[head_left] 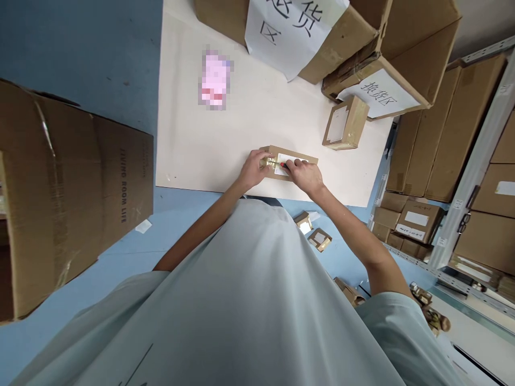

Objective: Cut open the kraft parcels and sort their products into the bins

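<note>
A small taped cardboard box [308, 159] with a white label lies flat near the front edge of the table. My left hand [255, 168] grips its left end, fingers curled around the taped side. In my right hand [304, 174], closed over the box's right part, is a screwdriver [284, 165] with a red and black handle. Its thin shaft points left across the label toward the tape and my left fingers. Whether the tip touches the tape is too small to tell.
On the white table [193, 145] stand another small labelled box [345, 123], two large open cartons, one with a paper sign [295, 40], and a blurred pink item [215, 80]. A large carton [80, 198] is at left. Shelves of boxes [426, 134] line the right; small boxes [321, 239] lie on the floor.
</note>
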The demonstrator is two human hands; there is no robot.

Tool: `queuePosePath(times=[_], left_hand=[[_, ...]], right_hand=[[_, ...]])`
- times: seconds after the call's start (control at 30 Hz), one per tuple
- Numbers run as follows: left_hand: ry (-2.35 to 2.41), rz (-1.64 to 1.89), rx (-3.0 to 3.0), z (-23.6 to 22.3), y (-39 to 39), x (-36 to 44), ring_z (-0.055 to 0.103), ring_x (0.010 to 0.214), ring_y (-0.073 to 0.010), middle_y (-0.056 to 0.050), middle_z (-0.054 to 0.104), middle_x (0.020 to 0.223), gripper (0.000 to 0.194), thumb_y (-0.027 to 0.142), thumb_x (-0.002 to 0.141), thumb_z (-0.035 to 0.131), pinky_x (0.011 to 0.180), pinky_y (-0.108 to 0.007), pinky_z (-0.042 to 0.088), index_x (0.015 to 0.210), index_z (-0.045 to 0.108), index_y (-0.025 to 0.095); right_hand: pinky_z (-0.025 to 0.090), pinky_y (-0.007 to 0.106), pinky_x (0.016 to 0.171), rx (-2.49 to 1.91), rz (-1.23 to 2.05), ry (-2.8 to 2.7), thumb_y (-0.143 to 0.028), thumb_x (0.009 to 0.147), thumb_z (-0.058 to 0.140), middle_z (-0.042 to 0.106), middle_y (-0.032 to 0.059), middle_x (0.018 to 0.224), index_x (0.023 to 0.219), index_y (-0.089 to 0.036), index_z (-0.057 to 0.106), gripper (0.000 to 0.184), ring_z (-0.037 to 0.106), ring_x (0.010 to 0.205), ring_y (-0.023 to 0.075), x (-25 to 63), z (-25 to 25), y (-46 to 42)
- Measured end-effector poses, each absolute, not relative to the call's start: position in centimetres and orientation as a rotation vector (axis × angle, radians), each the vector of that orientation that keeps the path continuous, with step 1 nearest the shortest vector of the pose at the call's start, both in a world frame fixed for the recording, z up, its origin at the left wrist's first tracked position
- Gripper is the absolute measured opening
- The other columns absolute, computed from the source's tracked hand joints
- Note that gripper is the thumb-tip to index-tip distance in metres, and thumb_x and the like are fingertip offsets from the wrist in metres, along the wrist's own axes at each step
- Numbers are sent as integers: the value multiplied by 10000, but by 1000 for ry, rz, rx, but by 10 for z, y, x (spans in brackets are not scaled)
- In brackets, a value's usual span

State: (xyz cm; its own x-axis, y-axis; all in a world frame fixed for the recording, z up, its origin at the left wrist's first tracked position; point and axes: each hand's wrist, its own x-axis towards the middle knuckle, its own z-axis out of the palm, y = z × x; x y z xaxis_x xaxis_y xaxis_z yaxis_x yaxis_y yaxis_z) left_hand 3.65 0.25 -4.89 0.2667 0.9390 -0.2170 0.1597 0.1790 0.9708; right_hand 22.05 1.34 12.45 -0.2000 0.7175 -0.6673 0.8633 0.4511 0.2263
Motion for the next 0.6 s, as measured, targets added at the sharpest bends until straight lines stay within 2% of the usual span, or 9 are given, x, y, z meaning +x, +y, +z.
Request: queuePosePath(times=[0.23,0.43,0.6], left_hand=[[1186,738,1285,-41,3,29,643,1429,-318,-105,645,1493,439,265,937,754,1173,-490,649,1374,783,286],[1262,712,1237,-26,3,27,670,1374,-315,-120,676,1488,440,283,919,752,1089,-451,688,1357,801,262],[1333,676,1223,-16,1,33,696,1313,-290,-106,697,1487,411,303,921,746,1036,-424,707,1327,806,267]], right_hand=[[501,368,852,1251,-294,1991,-354,1248,201,764,250,1324,1452,-135,634,527,763,1162,337,234,126,19],[508,380,835,1207,-320,1954,-270,1228,258,772,266,1308,1451,-115,641,470,774,1186,351,283,132,22],[474,362,820,1223,-339,1940,-345,1241,273,775,262,1319,1514,-134,612,484,770,1168,339,343,133,14]])
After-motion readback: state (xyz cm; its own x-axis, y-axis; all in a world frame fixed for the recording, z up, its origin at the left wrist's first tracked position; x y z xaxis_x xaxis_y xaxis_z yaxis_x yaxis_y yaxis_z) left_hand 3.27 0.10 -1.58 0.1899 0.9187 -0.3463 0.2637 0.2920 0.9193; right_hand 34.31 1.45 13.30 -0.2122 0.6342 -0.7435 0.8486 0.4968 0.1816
